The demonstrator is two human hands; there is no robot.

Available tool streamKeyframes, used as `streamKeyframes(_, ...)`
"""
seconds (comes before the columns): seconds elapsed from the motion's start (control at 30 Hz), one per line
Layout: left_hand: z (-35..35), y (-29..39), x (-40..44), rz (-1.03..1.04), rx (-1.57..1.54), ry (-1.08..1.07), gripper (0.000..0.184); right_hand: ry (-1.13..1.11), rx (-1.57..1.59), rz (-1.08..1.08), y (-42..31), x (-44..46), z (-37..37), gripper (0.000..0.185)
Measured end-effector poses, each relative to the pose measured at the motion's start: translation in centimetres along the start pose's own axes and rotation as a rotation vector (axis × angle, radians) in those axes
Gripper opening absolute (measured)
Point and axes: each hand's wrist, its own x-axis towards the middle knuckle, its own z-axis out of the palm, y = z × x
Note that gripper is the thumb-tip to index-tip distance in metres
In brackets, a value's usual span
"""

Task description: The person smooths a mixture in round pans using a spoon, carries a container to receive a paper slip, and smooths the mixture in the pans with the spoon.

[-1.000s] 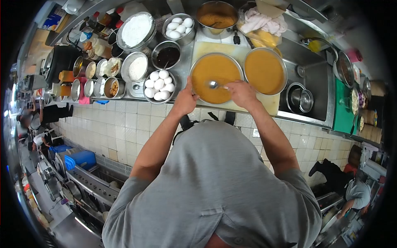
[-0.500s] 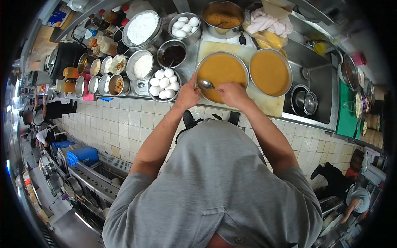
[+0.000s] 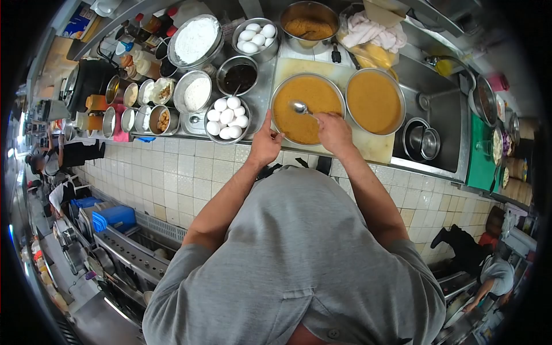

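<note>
My right hand point(image 3: 335, 133) is closed around the handle of a metal spoon point(image 3: 299, 107), its bowl on the orange-brown crumb-like layer point(image 3: 307, 123) in a round pan point(image 3: 277, 127). By the pan's lower-left rim is my left hand point(image 3: 265, 146), index finger stretched up along the edge and thumb apart; whether it touches the rim is hard to tell. A second round pan point(image 3: 375, 133) with a similar smooth layer stands to the right. Both pans rest on a pale cutting board point(image 3: 371, 148).
Left of the pans stand a bowl of eggs point(image 3: 228, 119), a bowl of dark sauce point(image 3: 238, 76) and bowls of white powder point(image 3: 197, 43). Behind is a metal pot point(image 3: 310, 20) of orange crumbs. A sink point(image 3: 443, 109) lies right. Other people point(image 3: 497, 276) are farther off.
The spoon has moved up and right across the crumb layer with my right hand. My left hand has slid down slightly and loosened from the pan's rim.
</note>
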Motion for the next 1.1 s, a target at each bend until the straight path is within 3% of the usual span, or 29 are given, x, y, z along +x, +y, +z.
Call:
streamKeyframes(0.1, 0.5, -0.2, 0.2, 0.005, -0.06, 0.019, 0.095, -0.127, 0.061, -0.03, -0.3, 0.7, 1.0, 0.029)
streamKeyframes(0.17, 0.3, -0.3, 0.7, 0.004, -0.042, 0.005, 0.094, 0.124, 0.157, -0.114, 0.8, 2.6, 3.9, 0.03)
streamKeyframes(0.2, 0.2, -0.2, 0.9, -0.004, -0.023, -0.01, 0.094, 0.125, 0.155, -0.114, 0.8, 3.1, 4.3, 0.03)
streamKeyframes(0.3, -1.6, 0.7, 1.9, 0.0, -0.012, -0.036, 0.089, -0.006, 0.232, -0.115, -0.7, 3.4, 3.6, 0.026)
streamKeyframes(0.37, -3.0, 1.5, 2.9, -0.011, -0.012, -0.043, 0.084, -0.275, 0.002, -0.121, -1.8, 2.0, -0.4, 0.024)
streamKeyframes(0.43, -3.2, 0.5, 4.5, -0.027, -0.021, -0.049, 0.08, -0.325, -0.045, -0.113, -0.2, 1.7, -3.1, 0.024)
streamKeyframes(0.5, -2.5, -1.8, 6.0, 0.129, 0.116, 0.171, 0.074, -0.377, -0.09, -0.109, 2.4, 1.5, -4.4, 0.025)
streamKeyframes(0.57, -2.5, -0.2, 4.6, 0.076, 0.098, 0.151, 0.075, 0.006, 0.037, 0.145, 4.7, 1.8, -4.3, 0.025)
streamKeyframes(0.7, -1.4, 2.3, 0.5, -0.039, 0.018, 0.074, 0.08, -0.019, -0.028, 0.012, 5.0, 0.3, -3.5, 0.024)
streamKeyframes(0.8, -0.5, 0.0, 1.2, -0.023, -0.03, 0.065, 0.086, -0.182, -0.103, -0.037, 3.9, 0.1, -4.3, 0.025)
streamKeyframes(0.87, -0.4, -0.6, 1.4, -0.002, -0.048, 0.072, 0.087, -0.034, -0.12, 0.113, 2.8, 0.3, -3.9, 0.026)
streamKeyframes(0.9, -0.6, -0.6, 1.6, -0.012, -0.036, 0.079, 0.087, -0.038, -0.118, 0.109, 2.6, 0.2, -3.3, 0.026)
streamKeyframes(0.97, -0.9, -0.1, 1.4, -0.018, -0.022, 0.085, 0.087, -0.122, -0.02, -0.131, 2.7, -0.1, -1.6, 0.026)
streamKeyframes(1.1, -0.3, 0.3, 0.8, -0.053, -0.038, 0.062, 0.083, 0.002, 0.041, -0.024, 1.3, 2.9, 1.7, 0.028)
